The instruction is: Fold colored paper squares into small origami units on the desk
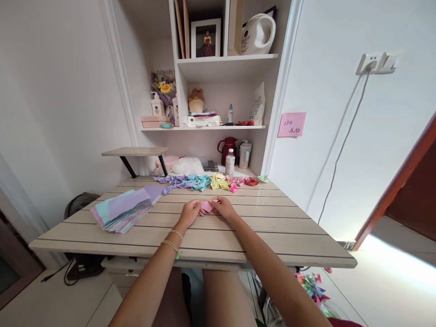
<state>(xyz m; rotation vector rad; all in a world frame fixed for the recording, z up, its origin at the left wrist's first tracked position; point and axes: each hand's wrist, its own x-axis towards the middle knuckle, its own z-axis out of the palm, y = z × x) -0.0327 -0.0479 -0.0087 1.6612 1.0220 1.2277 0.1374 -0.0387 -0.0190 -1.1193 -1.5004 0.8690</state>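
A small folded piece of pink paper (206,207) is held just above the middle of the wooden table (279,222). My left hand (190,213) pinches its left side, and my right hand (223,207) pinches its right side with thumb and fingers. The fingertips hide the paper's ends. Beyond both hands lies a row of folded paper pieces: purple (175,181), blue (200,182), yellow (220,181), pink (233,187), red (251,181) and green (263,178). To the left of my left hand rests a fanned stack of coloured paper sheets (126,209).
Behind the row stand a clear bottle (230,162), a dark red jug (227,150) and a tumbler (245,154). A small raised shelf (134,151) rises at the table's back left. More folded paper pieces (313,287) are heaped below the table's right side. A cord (344,141) hangs along the right wall.
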